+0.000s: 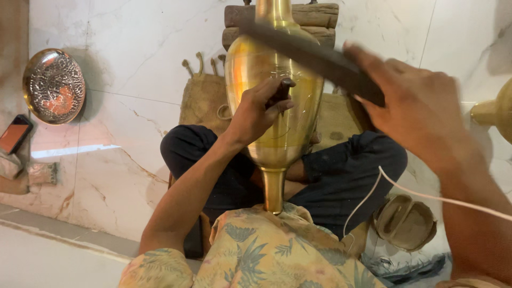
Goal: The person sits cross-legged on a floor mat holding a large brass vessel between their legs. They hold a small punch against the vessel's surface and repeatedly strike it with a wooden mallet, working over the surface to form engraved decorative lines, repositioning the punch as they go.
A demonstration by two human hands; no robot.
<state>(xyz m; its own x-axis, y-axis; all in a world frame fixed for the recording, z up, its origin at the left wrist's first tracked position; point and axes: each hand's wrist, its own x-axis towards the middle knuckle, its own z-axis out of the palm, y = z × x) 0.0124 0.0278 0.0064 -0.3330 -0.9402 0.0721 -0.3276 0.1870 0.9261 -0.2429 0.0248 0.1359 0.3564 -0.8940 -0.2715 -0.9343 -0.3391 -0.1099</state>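
A tall brass vase lies lengthwise across my lap, its narrow stem toward my chest and its neck pointing away. My left hand rests on the vase's belly and pinches a small dark chisel against the metal. My right hand is raised at the right, gripping a long dark flat hammer-like tool that stretches across above the vase, blurred by motion. Faint engraved lines show on the brass near the chisel tip.
A round embossed metal plate leans at the left on the marble floor beside a phone. A burlap mat and wooden block lie ahead. Another brass piece is at the right, a brass bowl by my knee.
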